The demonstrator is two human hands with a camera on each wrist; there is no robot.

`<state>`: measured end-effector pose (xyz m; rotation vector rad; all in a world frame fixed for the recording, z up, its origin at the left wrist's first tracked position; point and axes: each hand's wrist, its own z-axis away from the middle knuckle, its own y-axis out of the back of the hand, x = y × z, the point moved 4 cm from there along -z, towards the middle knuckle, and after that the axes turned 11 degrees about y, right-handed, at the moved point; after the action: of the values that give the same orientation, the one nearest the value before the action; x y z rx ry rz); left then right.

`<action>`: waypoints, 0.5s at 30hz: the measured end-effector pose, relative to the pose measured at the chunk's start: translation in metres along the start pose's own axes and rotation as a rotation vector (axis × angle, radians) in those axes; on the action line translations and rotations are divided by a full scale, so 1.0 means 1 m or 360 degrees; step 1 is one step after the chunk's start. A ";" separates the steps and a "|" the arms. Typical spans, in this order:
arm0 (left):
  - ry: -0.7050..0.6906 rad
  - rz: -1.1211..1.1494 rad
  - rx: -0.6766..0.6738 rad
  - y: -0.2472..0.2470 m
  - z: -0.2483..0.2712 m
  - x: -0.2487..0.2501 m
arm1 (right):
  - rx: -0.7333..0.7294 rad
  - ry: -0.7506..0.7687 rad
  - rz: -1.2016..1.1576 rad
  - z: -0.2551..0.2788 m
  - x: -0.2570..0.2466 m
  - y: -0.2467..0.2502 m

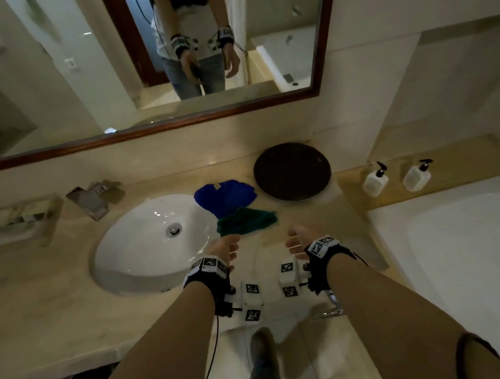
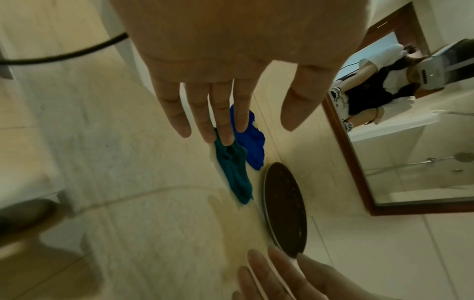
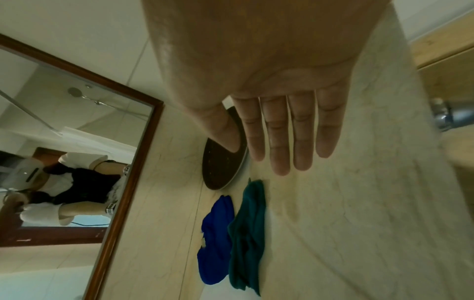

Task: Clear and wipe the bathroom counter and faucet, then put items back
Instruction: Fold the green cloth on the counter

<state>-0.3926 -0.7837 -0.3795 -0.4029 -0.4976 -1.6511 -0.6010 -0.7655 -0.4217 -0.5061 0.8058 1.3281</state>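
My left hand [image 2: 218,60] had its fingers [image 2: 220,121] straight and loose, gripping nothing. The tips were right at the near end of the teal cloth [image 2: 232,174]. I could not tell if they touched it or just hung over it. I think I was going for that cloth to start wiping.

My right hand [image 3: 269,81] was flat too, its fingers [image 3: 292,138] side by side, with nothing in them. It hung over bare counter [image 1: 56,288], near the teal cloth and the dark round tray [image 1: 292,171]. I guess it waited there to help.

The teal cloth lay partly on the blue cloth [image 1: 224,197], just right of the white sink [image 1: 145,248]. Both sat close to the sink, likely so they were easy to grab. The tray sat behind them by the wall, with nothing on it. Two pump bottles [image 1: 396,178] stood on a ledge farther right, well apart from the cloths, maybe to leave room for wiping.

The head view showed the faucet [image 1: 89,199], a soap tray at the far left and the bottles. The wrist views did not. The wrist views showed the palms and straight fingers up close, which the head view mostly hid behind the wrist bands. The mirror [image 1: 178,126] showed the person standing with both arms out.
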 end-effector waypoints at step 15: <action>0.0139 -0.0020 0.0089 0.017 -0.116 0.089 | 0.0019 0.0057 0.0228 -0.108 -0.055 -0.029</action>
<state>-0.3860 -0.9221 -0.4290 -0.2857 -0.4806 -1.6559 -0.5988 -0.8859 -0.4522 -0.4712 0.8926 1.4483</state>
